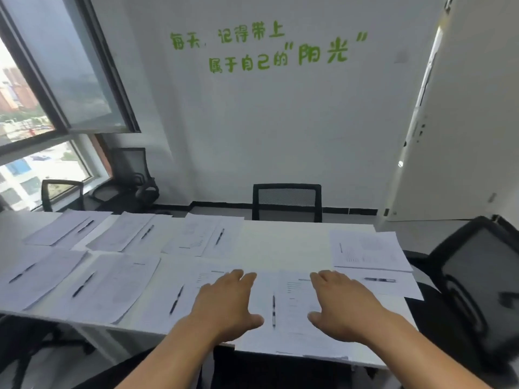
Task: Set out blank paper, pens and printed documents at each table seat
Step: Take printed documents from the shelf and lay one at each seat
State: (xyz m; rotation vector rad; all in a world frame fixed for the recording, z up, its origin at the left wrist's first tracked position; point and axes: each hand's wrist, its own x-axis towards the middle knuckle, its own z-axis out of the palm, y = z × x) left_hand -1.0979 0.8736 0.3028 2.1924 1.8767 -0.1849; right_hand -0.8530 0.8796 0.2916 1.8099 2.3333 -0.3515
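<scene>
Head cam: left hand (224, 301) and right hand (341, 303) both spread flat, palms down, gripping nothing, over white sheets of paper (295, 329) on the long white tabletop (280, 242). Slim dark pen (273, 310) lying between the hands. Printed white document (365, 249) just beyond the right hand, more paper-and-pen sets left of the left hand.

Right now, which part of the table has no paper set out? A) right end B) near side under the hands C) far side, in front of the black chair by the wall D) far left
C: the table in front of the black chair is bare, while the right end holds a printed document and the hands hover over sheets.
</scene>
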